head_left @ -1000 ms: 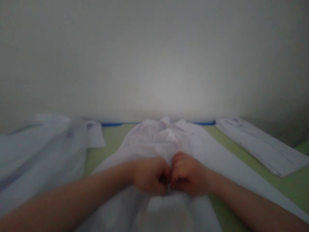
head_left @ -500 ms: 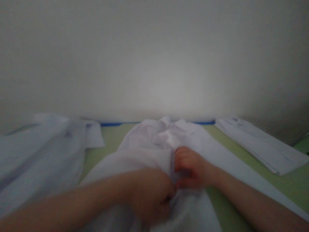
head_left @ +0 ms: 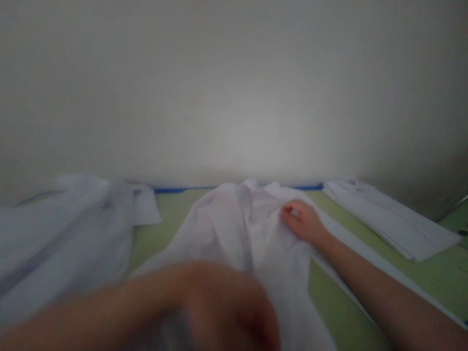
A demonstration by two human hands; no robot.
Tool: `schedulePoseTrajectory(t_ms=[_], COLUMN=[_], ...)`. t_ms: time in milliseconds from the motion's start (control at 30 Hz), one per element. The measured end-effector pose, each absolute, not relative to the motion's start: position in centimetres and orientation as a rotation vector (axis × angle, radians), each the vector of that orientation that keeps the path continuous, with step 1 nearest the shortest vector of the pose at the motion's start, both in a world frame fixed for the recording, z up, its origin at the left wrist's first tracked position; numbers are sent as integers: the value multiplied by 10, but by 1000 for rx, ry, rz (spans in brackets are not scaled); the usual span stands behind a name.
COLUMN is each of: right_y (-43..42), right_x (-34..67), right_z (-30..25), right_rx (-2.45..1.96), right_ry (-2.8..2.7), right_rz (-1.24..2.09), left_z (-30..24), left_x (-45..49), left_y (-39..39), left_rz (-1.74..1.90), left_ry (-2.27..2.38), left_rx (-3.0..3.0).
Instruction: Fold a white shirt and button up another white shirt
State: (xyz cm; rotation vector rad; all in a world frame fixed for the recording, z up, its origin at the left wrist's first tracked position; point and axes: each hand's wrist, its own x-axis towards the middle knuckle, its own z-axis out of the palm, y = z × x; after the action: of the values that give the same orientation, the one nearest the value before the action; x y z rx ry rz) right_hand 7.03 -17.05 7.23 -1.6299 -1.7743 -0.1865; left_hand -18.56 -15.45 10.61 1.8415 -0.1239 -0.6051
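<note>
A white shirt-like garment (head_left: 270,253) lies spread in front of me, its top end toward the wall and one long sleeve-like strip running down to the right. My right hand (head_left: 302,219) is at the garment's upper right, thumb and fingers pinched on its cloth. Close to the camera, my left hand (head_left: 230,307) hangs over the lower part of the garment. Motion blurs it, and its fingers point down, mostly hidden behind the back of the hand, so its grip does not show.
Underneath is a green tabletop (head_left: 329,297) with a blue edge (head_left: 170,190) against a pale wall (head_left: 234,97). More white garments (head_left: 84,234) lie loosely at left. A folded stack of white cloth (head_left: 391,219) lies at right.
My right hand has moved up and away from my left, to the garment's upper right. My left hand has come lower and nearer the camera. The bunched front cloth now lies flatter.
</note>
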Motion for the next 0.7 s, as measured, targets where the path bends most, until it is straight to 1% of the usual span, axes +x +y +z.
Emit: schedulePoseTrajectory(t_ms=[67,133,267,400,500,600,700], right_y=[-168,-165,-154,-146,-148,-160,-173], right_x=[72,72,77,102,135,168,187], right_z=[69,66,61,66,73,77,78], right_rx=[-1685,-1743,-1807,-1903,-2128,-2382,-2464], right_ry=[-1757,-1766,-1843,-1826,-1709,-1570,-1509], right_rz=[-179,-134,-91,-217,-237,-77,70], left_z=[128,138,131,123,124,122,113], left_x=[-188,-185,-164,-143,-125,-97,-57], left_y=[-139,-115,-51,2,23,24,7], left_rz=[-399,-144,307,542,621,526,457], left_ry=[82,218,508,830,849,726,565], left_rx=[1993,2230,2587,2710,2808,2866,2912])
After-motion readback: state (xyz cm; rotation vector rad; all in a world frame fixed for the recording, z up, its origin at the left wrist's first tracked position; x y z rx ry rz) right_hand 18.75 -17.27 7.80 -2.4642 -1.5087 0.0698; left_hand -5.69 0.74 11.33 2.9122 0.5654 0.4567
